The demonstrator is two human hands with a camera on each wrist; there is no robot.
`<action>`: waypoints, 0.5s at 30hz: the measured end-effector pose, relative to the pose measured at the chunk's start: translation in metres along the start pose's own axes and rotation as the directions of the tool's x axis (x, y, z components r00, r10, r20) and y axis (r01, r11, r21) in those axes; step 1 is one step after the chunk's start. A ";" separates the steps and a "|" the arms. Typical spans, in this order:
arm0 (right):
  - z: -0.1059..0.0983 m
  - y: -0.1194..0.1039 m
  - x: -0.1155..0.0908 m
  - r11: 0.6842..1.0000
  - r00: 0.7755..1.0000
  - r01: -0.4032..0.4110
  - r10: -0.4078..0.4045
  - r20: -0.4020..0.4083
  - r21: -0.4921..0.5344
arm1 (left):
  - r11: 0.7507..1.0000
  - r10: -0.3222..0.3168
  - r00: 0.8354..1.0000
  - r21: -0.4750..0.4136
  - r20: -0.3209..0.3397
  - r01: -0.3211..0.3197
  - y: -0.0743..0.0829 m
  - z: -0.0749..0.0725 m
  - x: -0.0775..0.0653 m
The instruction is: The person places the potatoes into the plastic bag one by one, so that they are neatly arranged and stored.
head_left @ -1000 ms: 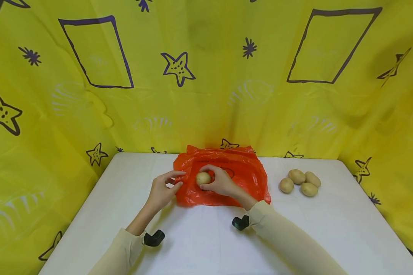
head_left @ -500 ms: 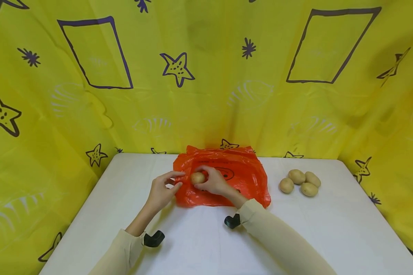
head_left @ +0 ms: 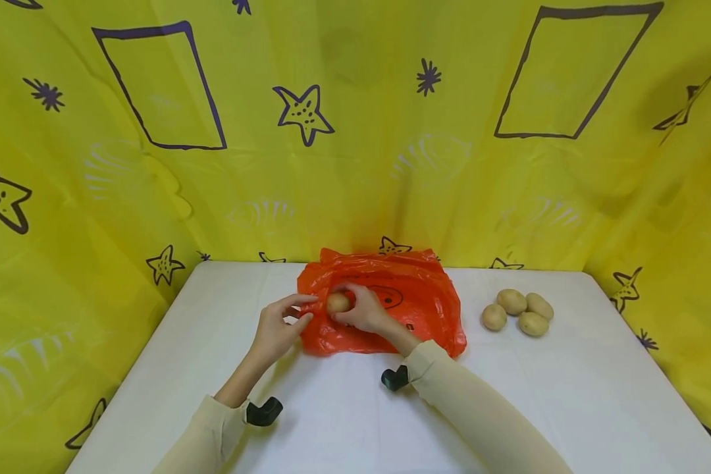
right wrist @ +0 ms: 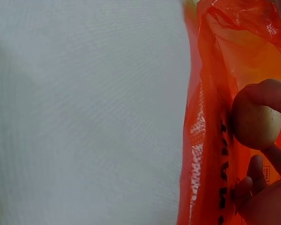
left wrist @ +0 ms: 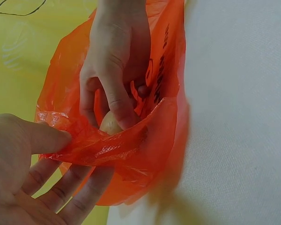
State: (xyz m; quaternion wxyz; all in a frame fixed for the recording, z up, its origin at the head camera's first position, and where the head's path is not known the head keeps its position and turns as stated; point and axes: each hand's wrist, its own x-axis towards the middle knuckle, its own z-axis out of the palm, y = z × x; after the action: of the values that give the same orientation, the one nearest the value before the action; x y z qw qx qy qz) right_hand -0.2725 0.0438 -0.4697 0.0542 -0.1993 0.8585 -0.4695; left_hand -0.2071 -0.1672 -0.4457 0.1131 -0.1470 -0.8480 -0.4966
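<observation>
A red plastic bag (head_left: 432, 296) lies on the white table with its mouth spread, dark print showing inside. My right hand (head_left: 366, 311) reaches into it and grips a potato (head_left: 336, 303) between thumb and fingers. In the right wrist view that potato (right wrist: 257, 124) sits close to the printed inner side of the bag. At the bag's left edge, my left hand (head_left: 275, 331) pinches the rim, the thumb above the plastic and the fingers beneath, as the left wrist view shows. The bag's fold (left wrist: 117, 145) partly hides the potato there.
Several potatoes (head_left: 511, 302) lie in a cluster on the table (head_left: 569, 395), right of the bag. A yellow patterned curtain (head_left: 355, 164) hangs behind and at both sides. Black wrist cameras (head_left: 264, 412) sit at both sleeves.
My right hand has moved left inside the bag, carrying the potato towards its left side. The left hand stays at the rim. The view has tilted slightly.
</observation>
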 end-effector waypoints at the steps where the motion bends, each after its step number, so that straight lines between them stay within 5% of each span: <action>1: 0.000 0.000 0.000 1.000 1.000 0.003 -0.003 0.001 0.002 | 1.000 -0.002 1.000 0.000 -0.002 0.002 0.000 0.000 0.000; 15: 0.000 -0.002 -0.001 1.000 1.000 -0.020 0.020 0.022 0.013 | 1.000 -0.001 1.000 -0.002 -0.007 0.001 -0.001 -0.001 0.001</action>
State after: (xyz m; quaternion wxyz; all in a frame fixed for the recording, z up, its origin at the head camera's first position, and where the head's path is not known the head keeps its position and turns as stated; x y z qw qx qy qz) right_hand -0.2708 0.0435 -0.4684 0.0697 -0.1953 0.8566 -0.4724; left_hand -0.2085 -0.1678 -0.4455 0.1158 -0.1450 -0.8471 -0.4980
